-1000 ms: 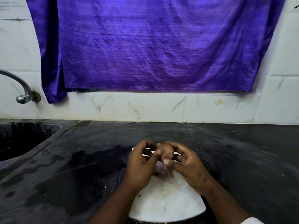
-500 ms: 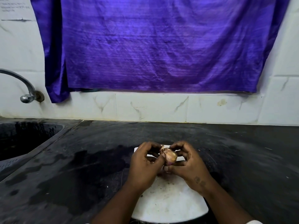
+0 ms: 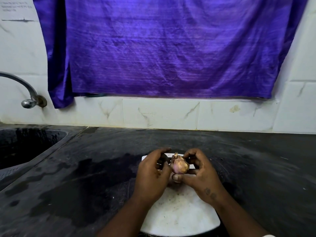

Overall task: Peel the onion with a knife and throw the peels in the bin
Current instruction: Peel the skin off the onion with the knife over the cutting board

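One small, pink-purple onion [image 3: 179, 165] with patches of tan papery skin on it is held up between two bare hands, above the far end of a single white plastic cutting board [image 3: 177, 214] with a rounded near edge. The onion's dry, pointed tip points up and away from the person.

The right hand [image 3: 200, 175] grips the onion: its thumb presses the underside and its curled fingers wrap round the far and right side. The left hand [image 3: 152, 175] is curled too, its thumb against the onion's left side and its fingers bent over towards the top; how firmly these fingers hold cannot be told, since the hand's back hides them.

The board lies on one black stone counter [image 3: 85, 168], which shows darker wet patches to the left of the board. At the far left one black sink [image 3: 25, 144] is sunk into the counter, and one curved metal tap [image 3: 25, 89] juts from the wall above it. Behind the counter runs a row of white marbled wall tiles [image 3: 160, 113] – four faces can be counted along it – and above them hangs one wide purple cloth [image 3: 171, 48], creased, with its left corner drooping lower than the rest
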`<act>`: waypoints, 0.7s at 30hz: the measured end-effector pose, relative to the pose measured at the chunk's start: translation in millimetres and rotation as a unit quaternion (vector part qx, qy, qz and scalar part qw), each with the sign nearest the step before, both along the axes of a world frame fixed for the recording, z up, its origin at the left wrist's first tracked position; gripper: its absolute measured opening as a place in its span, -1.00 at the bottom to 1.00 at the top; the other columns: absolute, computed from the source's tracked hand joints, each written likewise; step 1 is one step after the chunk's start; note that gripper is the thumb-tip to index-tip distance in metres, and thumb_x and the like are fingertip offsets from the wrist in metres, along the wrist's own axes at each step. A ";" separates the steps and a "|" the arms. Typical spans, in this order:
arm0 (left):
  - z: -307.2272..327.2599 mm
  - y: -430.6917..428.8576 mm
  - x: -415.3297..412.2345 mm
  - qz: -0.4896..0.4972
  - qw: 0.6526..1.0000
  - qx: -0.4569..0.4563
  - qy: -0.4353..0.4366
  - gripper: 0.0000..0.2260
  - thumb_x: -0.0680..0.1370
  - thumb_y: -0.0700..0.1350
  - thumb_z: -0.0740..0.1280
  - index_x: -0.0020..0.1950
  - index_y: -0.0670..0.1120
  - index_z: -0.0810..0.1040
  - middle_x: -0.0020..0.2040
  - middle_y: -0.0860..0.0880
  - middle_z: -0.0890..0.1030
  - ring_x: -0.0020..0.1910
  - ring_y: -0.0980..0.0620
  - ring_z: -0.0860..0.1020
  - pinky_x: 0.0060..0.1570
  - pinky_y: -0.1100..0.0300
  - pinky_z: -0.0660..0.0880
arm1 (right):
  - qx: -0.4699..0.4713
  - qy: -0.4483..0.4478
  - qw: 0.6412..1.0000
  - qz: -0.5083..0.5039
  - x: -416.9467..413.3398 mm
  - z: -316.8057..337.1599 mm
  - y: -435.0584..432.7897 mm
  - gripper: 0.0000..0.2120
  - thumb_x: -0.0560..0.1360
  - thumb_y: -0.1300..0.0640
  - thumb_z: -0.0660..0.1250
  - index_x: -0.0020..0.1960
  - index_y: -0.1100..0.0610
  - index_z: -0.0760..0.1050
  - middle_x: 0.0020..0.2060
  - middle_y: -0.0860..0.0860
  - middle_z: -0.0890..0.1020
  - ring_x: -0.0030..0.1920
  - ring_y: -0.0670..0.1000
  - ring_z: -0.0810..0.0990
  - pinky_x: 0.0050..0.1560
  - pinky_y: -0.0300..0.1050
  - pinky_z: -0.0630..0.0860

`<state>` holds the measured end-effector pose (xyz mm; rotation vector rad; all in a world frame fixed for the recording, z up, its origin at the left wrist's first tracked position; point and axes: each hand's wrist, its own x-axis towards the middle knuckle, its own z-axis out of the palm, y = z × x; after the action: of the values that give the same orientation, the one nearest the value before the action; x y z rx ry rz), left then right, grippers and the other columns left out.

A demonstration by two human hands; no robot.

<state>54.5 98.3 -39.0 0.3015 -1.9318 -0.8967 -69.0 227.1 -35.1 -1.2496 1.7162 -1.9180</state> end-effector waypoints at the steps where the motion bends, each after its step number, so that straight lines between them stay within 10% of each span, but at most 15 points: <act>1: 0.5 0.8 0.3 -0.002 1.000 0.010 0.004 -0.66 0.59 -0.31 0.39 0.29 0.01 0.63 -0.01 0.11 0.68 -0.02 0.15 0.67 -0.18 0.36 0.58 | 0.000 -0.006 1.000 -0.003 -0.2 0.5 -0.2 -0.45 0.21 0.43 0.65 0.03 0.05 0.51 0.01 0.12 0.67 -0.12 0.06 0.75 -0.16 -0.04 0.68; 21: -2.9 1.1 -2.1 0.004 1.000 -0.017 -0.013 -0.73 0.68 -0.27 0.27 0.24 0.08 0.49 0.11 0.20 0.62 0.13 0.17 0.61 0.05 0.27 0.54 | -0.025 -0.079 0.995 0.049 4.4 5.3 -0.7 -0.48 0.28 0.47 0.58 0.12 0.17 0.49 -0.04 -0.01 0.73 -0.06 0.18 0.74 -0.09 0.42 0.65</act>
<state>52.4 99.4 -41.9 0.3013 -1.9673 -0.8578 -64.7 226.4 -29.8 -1.1426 1.5099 -1.9563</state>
